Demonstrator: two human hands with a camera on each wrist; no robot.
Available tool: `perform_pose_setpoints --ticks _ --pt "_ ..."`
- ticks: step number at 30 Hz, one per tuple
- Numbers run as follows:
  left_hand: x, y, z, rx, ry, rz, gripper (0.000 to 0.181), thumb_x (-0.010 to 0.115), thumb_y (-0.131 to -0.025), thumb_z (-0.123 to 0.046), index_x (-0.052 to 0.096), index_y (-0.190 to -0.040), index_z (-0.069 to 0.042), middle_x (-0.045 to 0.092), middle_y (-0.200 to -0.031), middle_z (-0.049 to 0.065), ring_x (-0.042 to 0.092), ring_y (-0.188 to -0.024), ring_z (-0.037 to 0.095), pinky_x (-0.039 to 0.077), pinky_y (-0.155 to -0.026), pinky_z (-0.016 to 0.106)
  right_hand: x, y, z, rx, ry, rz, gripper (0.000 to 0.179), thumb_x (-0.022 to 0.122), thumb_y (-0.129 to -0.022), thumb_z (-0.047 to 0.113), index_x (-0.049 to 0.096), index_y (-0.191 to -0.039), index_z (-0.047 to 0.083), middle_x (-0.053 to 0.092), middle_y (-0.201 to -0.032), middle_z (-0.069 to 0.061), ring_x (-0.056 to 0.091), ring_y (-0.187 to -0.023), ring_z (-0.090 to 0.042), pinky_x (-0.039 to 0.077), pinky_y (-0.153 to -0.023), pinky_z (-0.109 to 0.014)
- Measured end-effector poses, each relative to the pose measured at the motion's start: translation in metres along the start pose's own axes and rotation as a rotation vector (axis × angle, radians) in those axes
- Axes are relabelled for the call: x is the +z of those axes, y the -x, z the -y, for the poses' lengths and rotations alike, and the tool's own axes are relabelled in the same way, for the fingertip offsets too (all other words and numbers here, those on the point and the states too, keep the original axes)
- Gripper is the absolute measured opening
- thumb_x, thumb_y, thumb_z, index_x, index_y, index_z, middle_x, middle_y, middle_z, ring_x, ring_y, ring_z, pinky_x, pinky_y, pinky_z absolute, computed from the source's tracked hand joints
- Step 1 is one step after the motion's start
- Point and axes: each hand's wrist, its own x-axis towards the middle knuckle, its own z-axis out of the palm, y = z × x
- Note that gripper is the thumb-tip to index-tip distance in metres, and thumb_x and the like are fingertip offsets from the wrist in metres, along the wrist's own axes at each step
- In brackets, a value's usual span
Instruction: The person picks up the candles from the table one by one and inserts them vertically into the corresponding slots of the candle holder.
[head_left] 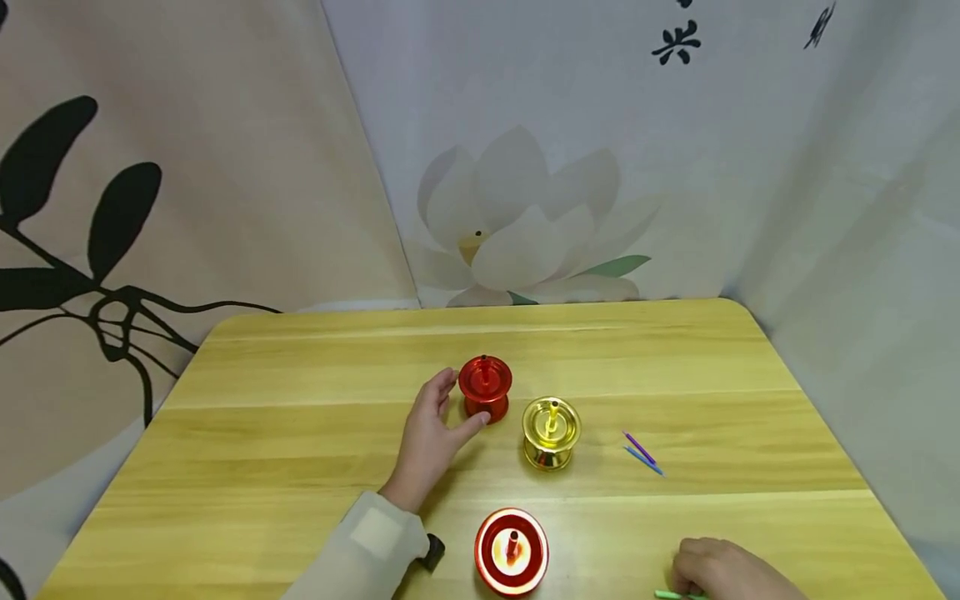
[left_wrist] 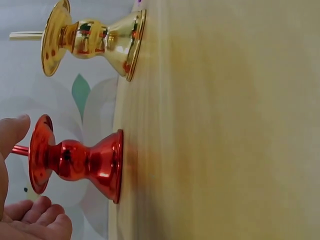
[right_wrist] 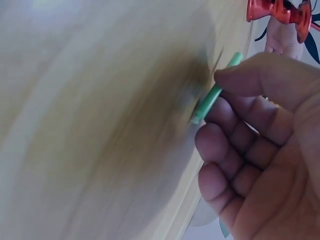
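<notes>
My left hand (head_left: 429, 437) reaches round the left side of a shiny red candle holder (head_left: 486, 382), thumb and fingers spread. In the left wrist view, thumb and fingers are beside the holder's dish and spike, without gripping it. A gold candle holder (head_left: 550, 454) of the same shape stands just right of it. At the front edge of the head view, my right hand (head_left: 726, 570) pinches a thin green stick (right_wrist: 210, 102) between thumb and forefinger, close over the table. The other right fingers are curled. A second red candle holder (head_left: 512, 575) stands nearer, between the hands.
A purple stick (head_left: 640, 447) and a blue stick (head_left: 643, 461) lie side by side on the wooden table (head_left: 300, 400), right of the gold holder. Behind the table hangs a pale curtain (head_left: 525, 100) with flower and leaf prints.
</notes>
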Motion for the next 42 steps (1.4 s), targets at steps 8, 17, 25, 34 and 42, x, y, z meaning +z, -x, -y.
perform_pose_setpoints --ticks 8,17,25,34,42 --pt "0.008 -0.011 -0.001 0.002 -0.021 -0.01 0.086 0.086 -0.081 -0.015 0.038 -0.15 0.002 0.045 -0.15 0.016 0.044 -0.139 0.032 0.036 -0.115 0.042 0.001 0.002 0.001 0.038 -0.01 -0.01 0.026 0.079 -0.086 0.028 0.056 -0.074 0.03 0.037 -0.078 0.03 0.035 -0.066 0.013 0.027 -0.055 -0.005" --pt "0.013 -0.018 0.001 0.004 -0.036 0.002 0.087 0.087 -0.08 -0.018 0.039 -0.15 0.002 0.045 -0.148 0.017 0.046 -0.137 0.032 0.04 -0.112 0.043 0.004 0.0 0.001 0.024 -0.044 -0.044 0.025 0.08 -0.086 0.025 0.058 -0.075 0.029 0.038 -0.077 0.029 0.035 -0.065 0.014 0.027 -0.054 -0.002" --pt "0.015 -0.023 0.002 0.031 -0.117 0.004 0.081 0.086 -0.082 -0.024 0.046 -0.148 0.0 0.053 -0.143 0.014 0.054 -0.13 0.03 0.046 -0.106 0.044 0.002 -0.007 0.007 0.171 -0.174 0.059 0.019 0.077 -0.087 0.018 0.059 -0.084 0.025 0.043 -0.08 0.029 0.041 -0.065 0.013 0.037 -0.051 -0.01" --pt "0.013 -0.025 -0.002 0.012 -0.131 0.022 0.081 0.085 -0.083 -0.025 0.045 -0.148 0.001 0.053 -0.143 0.016 0.054 -0.131 0.031 0.047 -0.105 0.044 0.003 -0.021 0.018 0.281 -0.148 -0.015 0.032 0.069 -0.081 0.0 0.053 -0.087 0.027 0.038 -0.069 0.029 0.038 -0.058 0.011 0.035 -0.048 -0.014" --pt "0.012 -0.027 -0.002 0.004 -0.153 0.03 0.082 0.085 -0.082 -0.027 0.045 -0.149 0.0 0.054 -0.142 0.015 0.054 -0.13 0.029 0.047 -0.105 0.042 0.003 -0.031 0.029 0.336 -0.095 -0.151 0.038 0.072 -0.079 0.0 0.051 -0.087 0.03 0.037 -0.067 0.029 0.036 -0.055 0.011 0.034 -0.048 -0.015"
